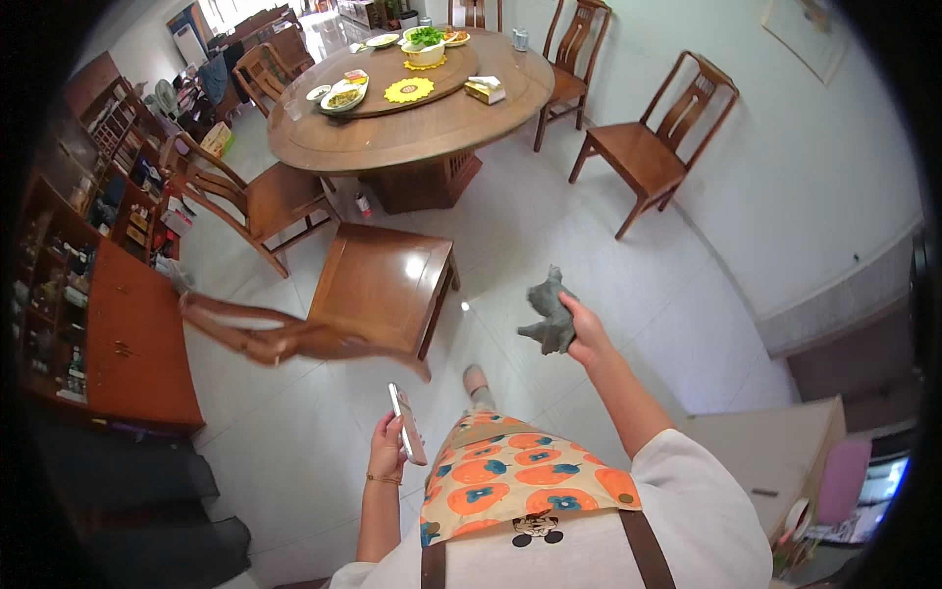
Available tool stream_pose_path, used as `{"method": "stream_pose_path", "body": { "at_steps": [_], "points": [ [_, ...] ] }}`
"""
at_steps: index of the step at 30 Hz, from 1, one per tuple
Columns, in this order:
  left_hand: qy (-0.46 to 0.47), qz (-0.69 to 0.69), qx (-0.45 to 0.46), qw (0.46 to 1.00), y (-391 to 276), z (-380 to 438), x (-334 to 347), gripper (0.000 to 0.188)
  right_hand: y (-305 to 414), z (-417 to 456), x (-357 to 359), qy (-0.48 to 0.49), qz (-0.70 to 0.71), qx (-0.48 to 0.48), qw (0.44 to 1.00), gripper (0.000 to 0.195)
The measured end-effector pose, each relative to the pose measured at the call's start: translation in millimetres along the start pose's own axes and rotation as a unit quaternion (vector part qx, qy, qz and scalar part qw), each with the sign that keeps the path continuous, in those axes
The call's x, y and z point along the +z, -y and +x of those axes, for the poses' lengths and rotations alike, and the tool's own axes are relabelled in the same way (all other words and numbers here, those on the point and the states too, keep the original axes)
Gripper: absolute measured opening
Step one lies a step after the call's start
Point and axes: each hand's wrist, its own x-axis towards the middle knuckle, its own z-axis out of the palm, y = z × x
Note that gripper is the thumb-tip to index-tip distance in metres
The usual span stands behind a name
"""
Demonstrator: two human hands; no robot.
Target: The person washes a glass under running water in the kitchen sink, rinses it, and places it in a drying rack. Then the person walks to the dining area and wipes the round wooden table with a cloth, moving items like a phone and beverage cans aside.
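Observation:
My left hand [388,448] grips a smartphone [406,425] with a pale case, held upright at my left side. In my right hand [587,333] is a crumpled grey cloth [552,309], out in front of me above the tiled floor. My apron [515,471], printed with orange persimmons, hangs between the two arms. One shoe [475,378] shows below its hem. A wooden chair [379,283] stands just ahead on the left, its seat towards the dining table; its backrest looks blurred.
Ahead stands a round wooden dining table [412,151] with a turntable, bearing dishes and a tissue box [485,90]. More wooden chairs [640,151] surround it. A drinks can [363,205] is on the floor by its base. Shelving cabinets [140,324] line the left; a counter [765,456] is at right.

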Motion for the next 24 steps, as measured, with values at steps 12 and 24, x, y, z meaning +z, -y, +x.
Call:
{"method": "stream_pose_path", "body": {
  "at_steps": [12, 24],
  "points": [
    [0.008, -0.034, 0.013, 0.999, -183, 243, 169, 0.051, 163, 325, 209, 0.173, -0.166, 0.057, 0.969, 0.025],
    [-0.177, -0.199, 0.013, 0.964, -226, 333, 257, 0.055, 205, 658, 216, 0.166, -0.788, -0.387, 0.449, 0.080]
  ]
}}
